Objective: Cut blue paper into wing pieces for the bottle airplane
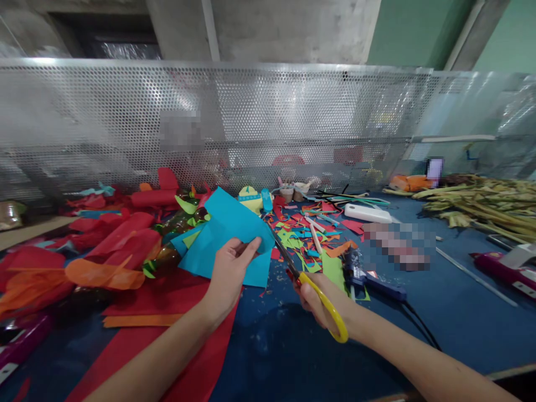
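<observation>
A sheet of blue paper [234, 223] is pinched between the thumb and fingers of my left hand [230, 268], tilted up over the table. My right hand [320, 296] grips yellow-handled scissors [322, 304], their dark blades pointing up and left to the sheet's right edge. Whether the blades touch the paper, I cannot tell. Beneath my left forearm lie large red paper sheets [167, 296] with an orange strip [142, 320] across them. Green paper [333, 271] lies just beyond my right hand, beside a dark blue glue gun [372, 285] with a black cord.
Colourful paper scraps [301, 234] litter the blue table [288, 357]. At left are red and orange paper shapes [125, 240] and brown bottles [167, 257]. A white power strip [367, 213], dried stalks [486, 201] and a purple device [502, 268] sit rightward. A perforated metal screen [293, 111] stands behind.
</observation>
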The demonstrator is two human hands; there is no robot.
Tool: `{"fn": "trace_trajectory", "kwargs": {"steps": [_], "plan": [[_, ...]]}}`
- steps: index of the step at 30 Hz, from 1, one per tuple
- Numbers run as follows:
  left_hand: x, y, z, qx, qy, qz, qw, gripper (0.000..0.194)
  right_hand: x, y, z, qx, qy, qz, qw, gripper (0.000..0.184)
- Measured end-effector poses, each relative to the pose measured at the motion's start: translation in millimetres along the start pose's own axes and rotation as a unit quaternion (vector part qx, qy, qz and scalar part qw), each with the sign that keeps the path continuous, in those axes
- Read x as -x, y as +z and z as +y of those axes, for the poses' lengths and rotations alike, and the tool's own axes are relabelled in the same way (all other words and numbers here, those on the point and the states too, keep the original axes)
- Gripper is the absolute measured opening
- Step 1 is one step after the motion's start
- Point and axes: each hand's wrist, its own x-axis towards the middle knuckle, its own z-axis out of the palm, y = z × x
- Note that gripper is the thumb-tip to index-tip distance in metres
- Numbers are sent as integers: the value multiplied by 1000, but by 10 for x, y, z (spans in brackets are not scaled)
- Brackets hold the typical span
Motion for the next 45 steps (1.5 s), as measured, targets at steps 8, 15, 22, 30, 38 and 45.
{"fn": "trace_trajectory", "kwargs": {"steps": [8, 15, 22, 30, 38, 45], "plan": [[6, -14, 35, -13, 21, -13, 1000, 50, 2, -2, -16, -2, 12, -2, 1000, 65], [-10, -37, 54, -74, 51, -14, 996, 50, -8, -11, -40, 14, 28, -10, 999, 67], [-2, -20, 119, -82, 69, -17, 994, 47, -8, -9, -35, 24, 30, -15, 999, 67], [10, -26, 128, -74, 43, -5, 996, 43, -4, -18, -48, 25, 20, -16, 999, 64], [-33, -57, 94, -82, 7, 31, 996, 54, 2, -20, -30, 22, 23, -22, 999, 63], [-30, -55, 80, -89, 38, -4, 995, 36, 34, -4, -3, -19, 23, -53, 998, 66]]}}
